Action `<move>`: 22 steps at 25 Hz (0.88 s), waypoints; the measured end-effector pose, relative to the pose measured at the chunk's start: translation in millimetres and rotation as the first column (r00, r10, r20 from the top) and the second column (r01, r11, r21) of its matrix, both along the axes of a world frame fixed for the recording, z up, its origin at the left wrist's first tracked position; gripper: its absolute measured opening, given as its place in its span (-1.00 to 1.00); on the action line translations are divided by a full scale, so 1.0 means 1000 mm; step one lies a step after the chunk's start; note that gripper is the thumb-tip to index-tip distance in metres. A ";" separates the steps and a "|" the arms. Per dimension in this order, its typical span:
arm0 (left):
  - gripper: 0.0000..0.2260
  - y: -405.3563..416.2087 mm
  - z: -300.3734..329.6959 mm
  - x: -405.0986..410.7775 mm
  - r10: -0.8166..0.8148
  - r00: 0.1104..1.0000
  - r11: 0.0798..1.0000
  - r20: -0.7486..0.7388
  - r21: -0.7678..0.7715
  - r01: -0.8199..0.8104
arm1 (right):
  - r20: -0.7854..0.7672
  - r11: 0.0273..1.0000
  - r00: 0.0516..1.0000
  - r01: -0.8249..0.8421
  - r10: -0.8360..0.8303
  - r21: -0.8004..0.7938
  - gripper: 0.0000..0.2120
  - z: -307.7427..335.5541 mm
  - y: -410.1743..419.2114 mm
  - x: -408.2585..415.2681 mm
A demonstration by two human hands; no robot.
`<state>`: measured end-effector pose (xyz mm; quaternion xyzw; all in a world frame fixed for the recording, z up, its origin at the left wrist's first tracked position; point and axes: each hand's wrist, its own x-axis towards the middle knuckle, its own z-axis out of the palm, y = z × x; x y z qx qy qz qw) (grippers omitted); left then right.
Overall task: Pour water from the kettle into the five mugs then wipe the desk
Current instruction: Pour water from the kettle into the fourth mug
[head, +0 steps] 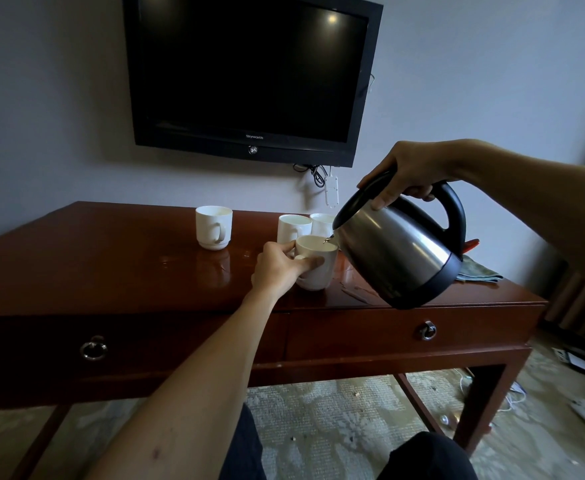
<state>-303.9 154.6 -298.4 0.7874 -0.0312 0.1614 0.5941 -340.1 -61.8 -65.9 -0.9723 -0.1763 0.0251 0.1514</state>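
Biggest thing we see: black TV [249,74] on the wall, screen off, above the desk [111,265]. The desk is dark red wood, glossy, with two ring-pull drawers in front. Patterned carpet [336,414] below it.

Kettle [396,251] is steel with a black lid, handle and base, held in the air over the desk's right part and tilted left, spout at the rim of the near mug [315,263]. Our right hand [412,171] is wrapped around the handle top, thumb on the lid.

Left hand [277,268] grips the near mug by its handle side, fingers curled around it; mug stands on the desk.

Three more white mugs behind: left mug [214,226] stands alone, middle mug [293,228] and back mug [321,224] side by side. Fifth not visible.

Green cloth [479,271] lies behind the kettle on the right.
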 end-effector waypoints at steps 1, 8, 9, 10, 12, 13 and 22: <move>-0.02 0.000 0.000 0.000 0.001 1.000 1.000 -0.001 -0.001 -0.001 | 0.001 1.000 1.000 0.000 0.000 -0.001 -0.52 0.000 0.000 0.000; 0.00 0.000 -0.002 0.004 0.000 1.000 1.000 -0.005 -0.001 0.000 | -0.001 1.000 1.000 -0.001 0.001 -0.002 -0.52 0.001 0.004 -0.002; 0.01 0.000 -0.002 0.005 0.001 1.000 1.000 -0.004 0.001 -0.001 | -0.001 1.000 1.000 -0.002 0.002 0.002 -0.52 0.001 0.004 -0.002; 0.03 0.000 -0.002 0.005 0.001 1.000 1.000 -0.002 0.001 -0.001 | -0.001 1.000 1.000 -0.002 0.002 0.002 -0.52 0.001 0.004 -0.002; 0.04 0.000 -0.003 0.006 0.005 1.000 1.000 -0.004 -0.002 -0.005 | 0.001 1.000 1.000 -0.002 0.002 -0.002 -0.52 0.001 0.004 -0.002; 0.04 0.000 -0.003 0.006 0.006 1.000 1.000 -0.005 -0.003 -0.006 | 0.003 1.000 1.000 -0.002 0.002 -0.004 -0.52 0.001 0.004 -0.002; 0.00 0.000 -0.003 0.005 0.005 1.000 1.000 0.000 0.003 -0.005 | -0.001 1.000 1.000 -0.008 0.008 -0.013 -0.51 0.002 0.004 0.000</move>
